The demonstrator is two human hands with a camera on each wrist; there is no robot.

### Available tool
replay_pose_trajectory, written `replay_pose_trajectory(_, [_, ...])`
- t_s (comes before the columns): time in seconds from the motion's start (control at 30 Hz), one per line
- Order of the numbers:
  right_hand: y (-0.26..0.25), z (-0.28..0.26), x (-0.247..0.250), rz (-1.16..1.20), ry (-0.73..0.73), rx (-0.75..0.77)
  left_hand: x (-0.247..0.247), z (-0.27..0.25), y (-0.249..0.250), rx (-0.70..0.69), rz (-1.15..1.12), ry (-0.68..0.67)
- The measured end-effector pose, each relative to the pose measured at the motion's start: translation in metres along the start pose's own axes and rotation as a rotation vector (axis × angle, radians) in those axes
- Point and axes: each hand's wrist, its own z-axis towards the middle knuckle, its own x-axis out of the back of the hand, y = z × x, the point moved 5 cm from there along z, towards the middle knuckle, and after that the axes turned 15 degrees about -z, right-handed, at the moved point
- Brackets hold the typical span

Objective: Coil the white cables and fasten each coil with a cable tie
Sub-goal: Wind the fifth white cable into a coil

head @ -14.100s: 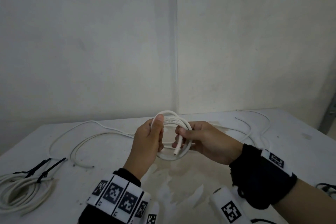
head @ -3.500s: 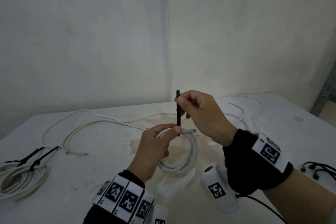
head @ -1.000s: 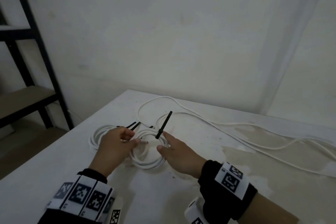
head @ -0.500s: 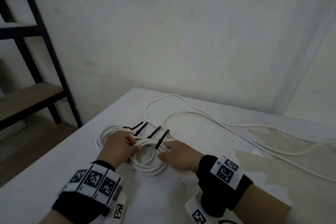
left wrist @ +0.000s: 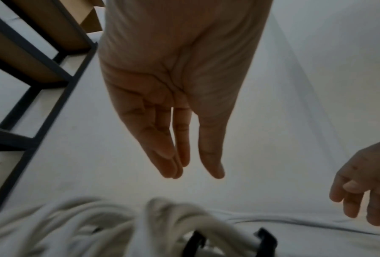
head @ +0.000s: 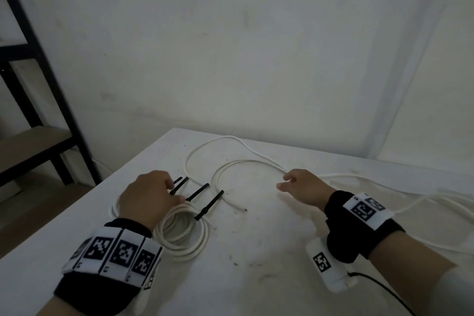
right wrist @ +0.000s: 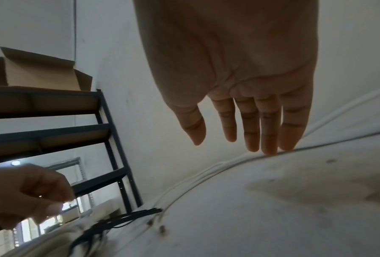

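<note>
Though tied, white coil, w/ black ties

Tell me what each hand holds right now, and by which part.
Nothing is held. The left hand hovers open above the tied white cable coils; the right hand is open, its fingers reaching the loose white cable, not gripping it.

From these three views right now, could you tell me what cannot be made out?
- Far coil: head view, mostly hidden behind the left hand.
- Near coil: left wrist view, blurred and cut off by the bottom edge.
- Loose cable: head view, runs off the right edge, so its length is unknown.
</note>
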Motion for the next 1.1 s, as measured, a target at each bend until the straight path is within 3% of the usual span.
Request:
replay_pose_trajectory(0.3, [0.056, 0.025, 0.027, -0.200, 0.006, -0.061, -0.054, 0.016, 0.078, -0.160, 0.046, -0.094])
replay_pose_trajectory(0.57, [0.064, 0.052, 0.021, -0.448, -0.101, -0.030, -0.106, 0.046, 0.108, -0.164, 0.118, -0.214])
replay_pose_trajectory(0.7, [0.054, 0.055, 0.037, -0.490, 0.116, 0.025, -0.132, 0.046, 0.121, -0.224, 0.047, -0.336])
replay_pose_trajectory(0.8, [0.046, 0.047, 0.059, -0.285, 0.277, 0.117, -0.153, 0.043, 0.135, -0.306, -0.048, -0.425])
replay_pose_trajectory(0.9, [0.042, 0.032, 0.079, -0.088, 0.378, 0.241, -0.165, 0.043, 0.157, -0.385, -0.131, -0.404])
replay_pose_trajectory(1.0, [0.041, 0.013, 0.094, -0.046, 0.422, 0.321, -0.174, 0.045, 0.181, -0.418, -0.212, -0.379])
replay_pose_trajectory(1.1, [0.045, -0.007, 0.109, -0.009, 0.463, 0.370, -0.177, 0.051, 0.198, -0.412, -0.264, -0.255])
